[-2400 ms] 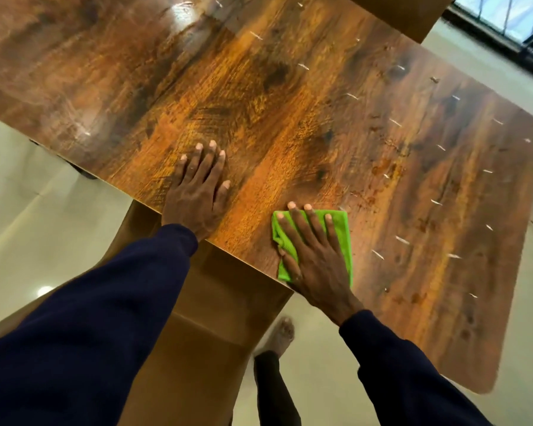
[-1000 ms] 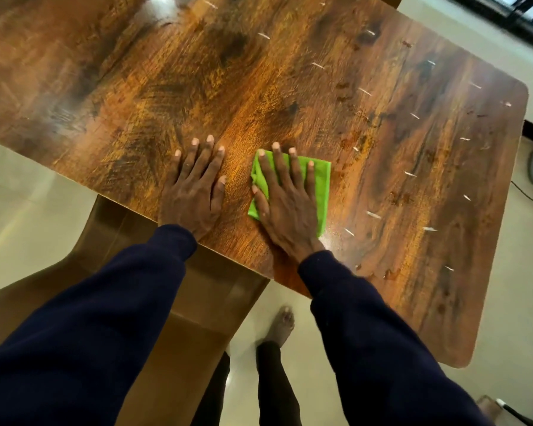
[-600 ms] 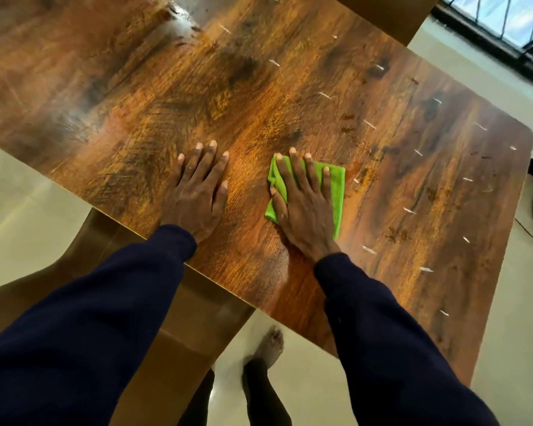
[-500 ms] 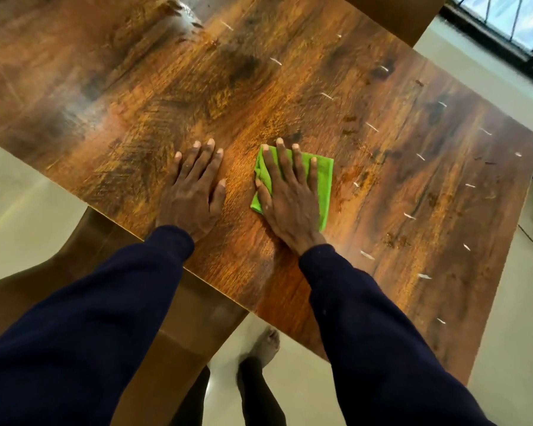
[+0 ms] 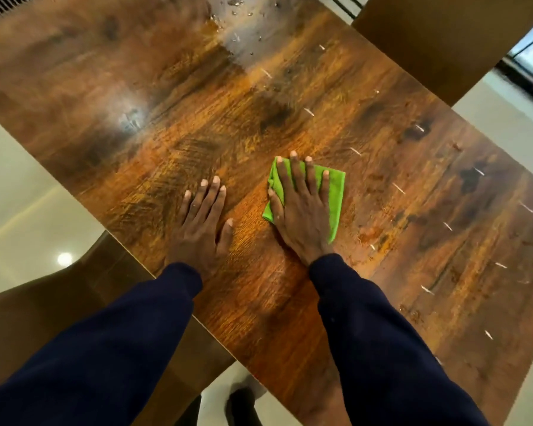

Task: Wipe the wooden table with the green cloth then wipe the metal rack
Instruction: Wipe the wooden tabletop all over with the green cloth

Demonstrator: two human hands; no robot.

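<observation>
We press our right hand [image 5: 299, 216] flat, fingers straight and spread, on the folded green cloth [image 5: 336, 195] near the middle of the wooden worktop [image 5: 320, 103]. Our left hand [image 5: 202, 229] lies open just beside it on bare wood, holding nothing. Pale flecks [image 5: 399, 188] dot the worktop to the right.

The cloth [image 5: 336, 192] is bright green. The desk [image 5: 290, 112] shows streaked orange-brown and dark brown woodgrain with small pale flecks. Both sleeves [image 5: 391, 348] are dark navy. The floor [image 5: 16, 186] is glossy cream.
</observation>
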